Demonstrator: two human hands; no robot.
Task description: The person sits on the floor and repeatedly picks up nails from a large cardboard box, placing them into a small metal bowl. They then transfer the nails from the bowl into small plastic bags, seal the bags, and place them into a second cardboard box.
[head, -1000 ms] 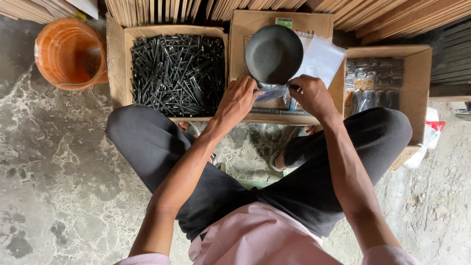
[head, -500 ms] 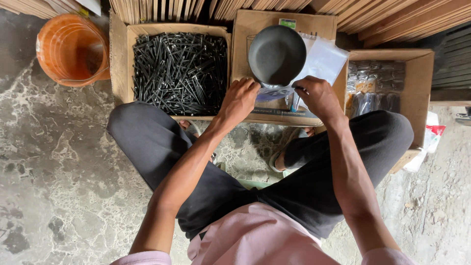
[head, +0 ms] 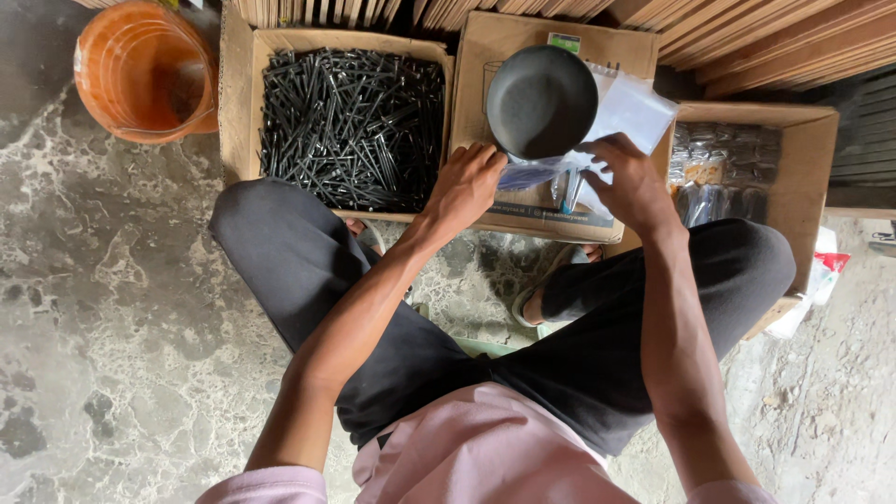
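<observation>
I sit cross-legged on the floor. My left hand and my right hand both grip a small clear plastic bag that stretches between them over a closed cardboard box. Just beyond the bag a dark round pan rests on that box. A stack of clear plastic bags lies to the right of the pan, close to my right hand's fingers.
An open carton full of black nails stands to the left. Another carton on the right holds filled packets. An orange bucket sits at the far left. Wooden slats line the back. Mottled concrete floor surrounds me.
The view has shifted slightly. My right hand has risen a little toward the stack of bags; both hands still hold the small bag under the pan.
</observation>
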